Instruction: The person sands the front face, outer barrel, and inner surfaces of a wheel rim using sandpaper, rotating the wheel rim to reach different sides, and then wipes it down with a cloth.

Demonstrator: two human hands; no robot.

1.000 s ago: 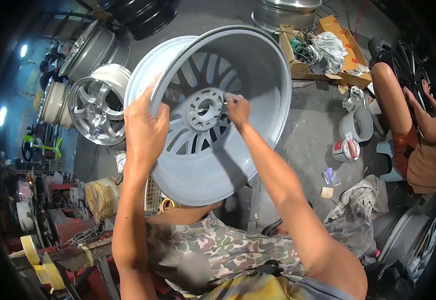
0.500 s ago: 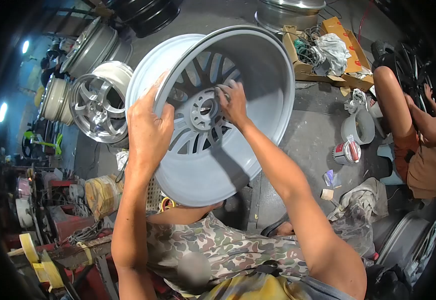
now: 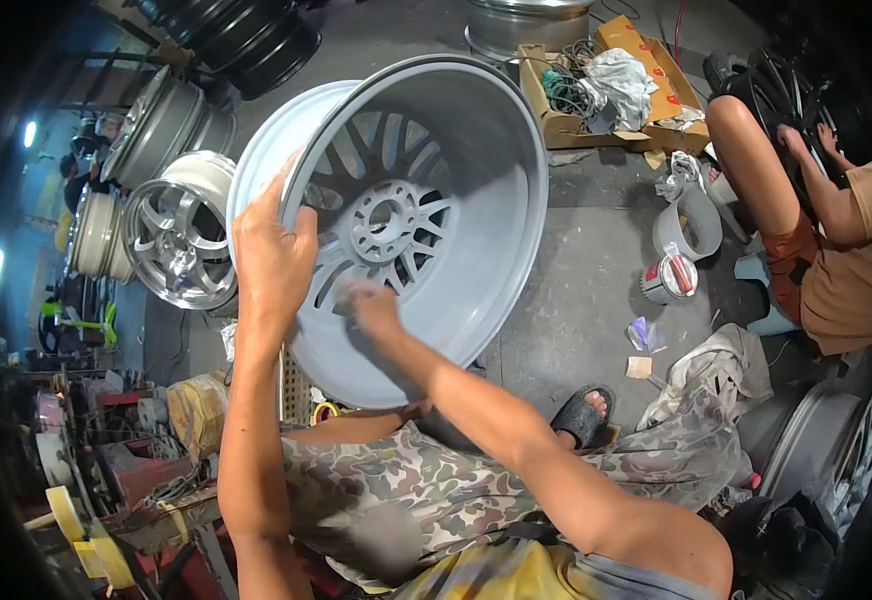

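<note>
A grey car wheel rim (image 3: 496,230) is tilted up over my lap, its hollow back side facing me. My left hand (image 3: 274,250) grips the wheel's left edge, fingers over the outside and thumb along the lip. Inside the barrel, my right hand (image 3: 371,308) is at the lower spokes, below the hub (image 3: 386,222). Motion smears its fingers, so whether they hold anything is unclear. Camouflage cloth (image 3: 436,485) covers my legs under the wheel.
Silver wheels (image 3: 178,245) stand at the left, near cluttered red machinery (image 3: 136,460). A cardboard box (image 3: 556,125) holds wires and rags. On the right are a paint can (image 3: 668,280), a grey tub (image 3: 686,225) and a seated person (image 3: 846,260) beside a black wheel. Another wheel (image 3: 806,470) lies lower right.
My right hand has moved from beside the hub down and left to the lower spokes. My left hand keeps its hold on the wheel. The whole view has shifted slightly, and a sandalled foot now shows.
</note>
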